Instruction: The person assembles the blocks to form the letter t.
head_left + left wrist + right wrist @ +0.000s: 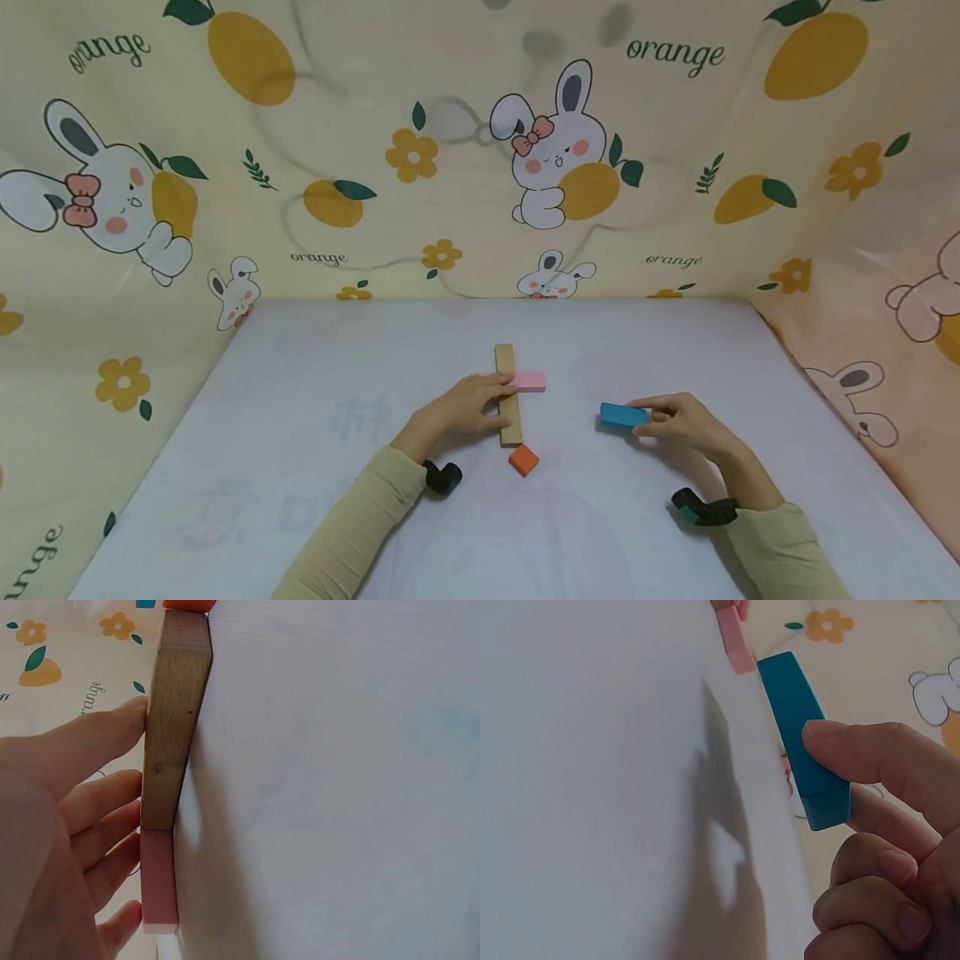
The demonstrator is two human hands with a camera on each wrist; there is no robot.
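Note:
In the head view, my left hand (pixel 471 406) lies over a long, plain wooden piece (pixel 511 429) and a pink block (pixel 529 382). Its thumb and fingers touch them, stretched out rather than curled. Pink shows on both sides of the wood; the hand hides where they meet, so one or two pink blocks I cannot tell. An orange block (pixel 524 460) sits at the wood's near end. To the right, my right hand (pixel 678 421) pinches a blue block (pixel 621 416) by one end between thumb and fingers. The right wrist view shows that block (pixel 799 727) held above the surface.
The white tabletop (pixel 300 375) reaches back to a hanging cloth (pixel 465 100) printed with rabbits and oranges. More cloth hangs at the left and right sides. A dark strap with a camera (pixel 705 507) is on the right wrist, and a similar one (pixel 444 479) on the left.

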